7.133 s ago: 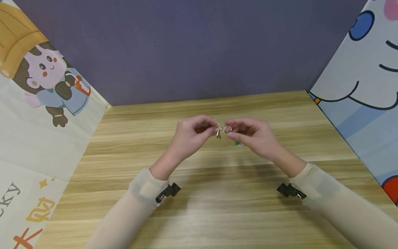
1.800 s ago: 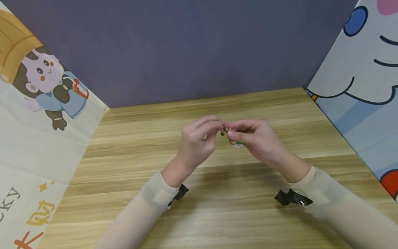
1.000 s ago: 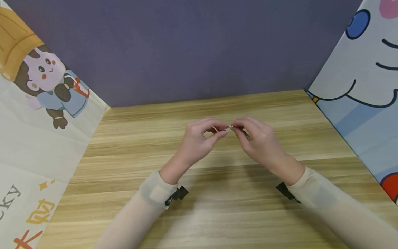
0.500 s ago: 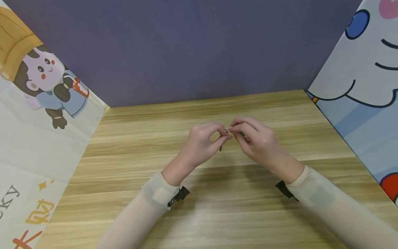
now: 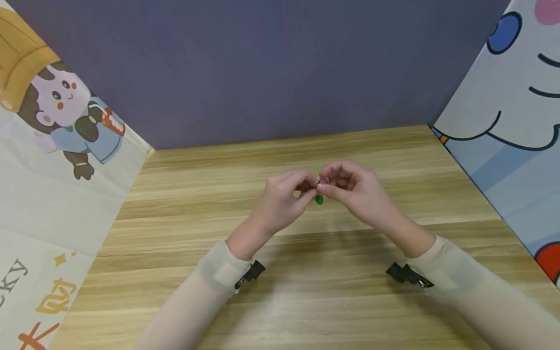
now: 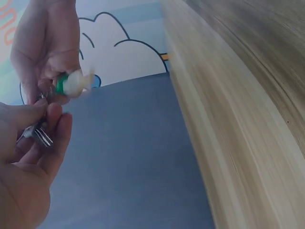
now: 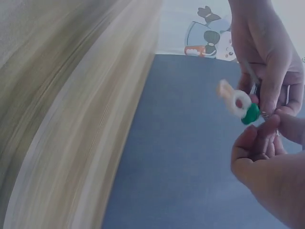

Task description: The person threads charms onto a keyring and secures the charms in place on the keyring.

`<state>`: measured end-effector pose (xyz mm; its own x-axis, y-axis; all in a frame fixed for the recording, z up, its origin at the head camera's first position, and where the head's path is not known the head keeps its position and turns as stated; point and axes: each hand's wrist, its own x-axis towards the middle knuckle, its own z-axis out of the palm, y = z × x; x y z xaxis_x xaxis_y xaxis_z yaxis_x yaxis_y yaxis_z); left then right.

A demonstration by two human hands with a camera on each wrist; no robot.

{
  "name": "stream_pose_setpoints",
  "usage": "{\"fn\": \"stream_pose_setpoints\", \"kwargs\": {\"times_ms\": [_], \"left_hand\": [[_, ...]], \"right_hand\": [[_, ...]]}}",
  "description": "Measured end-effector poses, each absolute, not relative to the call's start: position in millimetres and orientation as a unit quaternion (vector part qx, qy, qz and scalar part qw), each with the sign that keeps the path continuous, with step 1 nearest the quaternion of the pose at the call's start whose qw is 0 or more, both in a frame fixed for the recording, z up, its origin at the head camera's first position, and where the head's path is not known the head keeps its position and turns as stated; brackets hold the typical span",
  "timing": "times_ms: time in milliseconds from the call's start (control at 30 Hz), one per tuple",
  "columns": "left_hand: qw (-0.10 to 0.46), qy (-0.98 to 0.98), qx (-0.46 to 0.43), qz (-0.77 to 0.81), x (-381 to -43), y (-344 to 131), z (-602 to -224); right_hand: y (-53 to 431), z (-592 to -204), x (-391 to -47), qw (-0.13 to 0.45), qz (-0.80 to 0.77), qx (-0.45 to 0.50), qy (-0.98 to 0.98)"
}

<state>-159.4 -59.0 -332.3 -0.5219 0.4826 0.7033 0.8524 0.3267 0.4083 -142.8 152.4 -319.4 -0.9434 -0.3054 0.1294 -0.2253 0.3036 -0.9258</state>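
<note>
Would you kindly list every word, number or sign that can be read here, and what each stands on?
"cky": left wall panel, cut off at the picture's edge.
"财": same panel, in yellow.
Red character below it: cut off, not surely readable.
Pink lettering on cloud panel, left wrist view: too blurred.
Charm: no readable text.

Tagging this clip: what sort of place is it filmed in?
Probably a small walled-in recording station, perhaps indoors: a wood-grain tabletop faces a plain dark backdrop, with a left cartoon panel and a right cartoon panel closing the sides.
</note>
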Motion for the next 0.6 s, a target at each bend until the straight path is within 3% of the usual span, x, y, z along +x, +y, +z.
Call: {"fn": "stream_pose_setpoints", "kwargs": {"times_ms": [433, 600], "left_hand": [[0.024, -0.787, -0.336, -0.517, -159.8, -64.1, -331.5], [0.055, -0.808, -0.359, -0.464, -161.0, -67.6, -332.4]], "right_hand": [[154.5, -321.8, -151.6, 0.081, -0.520, -0.175, 0.832], [154.4, -323.7, -153.2, 0.070, -0.490, -0.191, 0.847]]}}
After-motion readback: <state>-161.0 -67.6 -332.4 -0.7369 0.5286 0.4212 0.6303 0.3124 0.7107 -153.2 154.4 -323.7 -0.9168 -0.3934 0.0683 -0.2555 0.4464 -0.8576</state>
